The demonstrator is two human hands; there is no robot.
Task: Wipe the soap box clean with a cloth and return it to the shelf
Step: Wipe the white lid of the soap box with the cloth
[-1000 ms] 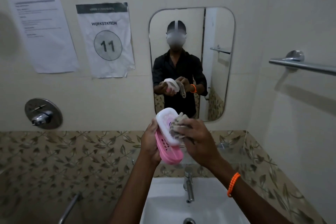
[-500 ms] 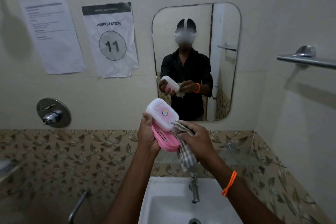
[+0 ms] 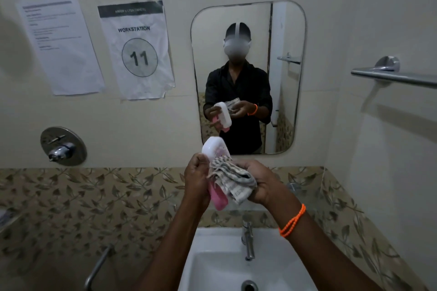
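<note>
The soap box [image 3: 216,149] has a white lid and a pink slotted base, and I hold it on end above the sink. My left hand [image 3: 197,178] grips its left side. A checked grey cloth [image 3: 233,181] is bunched in my right hand [image 3: 261,183] and pressed against the box's right side, covering its middle. Only the white top and the pink lower end [image 3: 218,198] of the box show. A glass shelf [image 3: 295,188] runs along the tiled band behind my right hand.
A white sink [image 3: 212,264] with a chrome tap [image 3: 247,238] lies directly below my hands. A mirror [image 3: 283,78] hangs on the wall ahead. A towel bar [image 3: 397,77] juts from the right wall, a wall valve [image 3: 62,146] sits at left, and a grab rail [image 3: 97,267] is low left.
I turned the soap box from tilted to nearly upright. The cloth, hanging below the box half a second ago, is now bunched against its right side.
</note>
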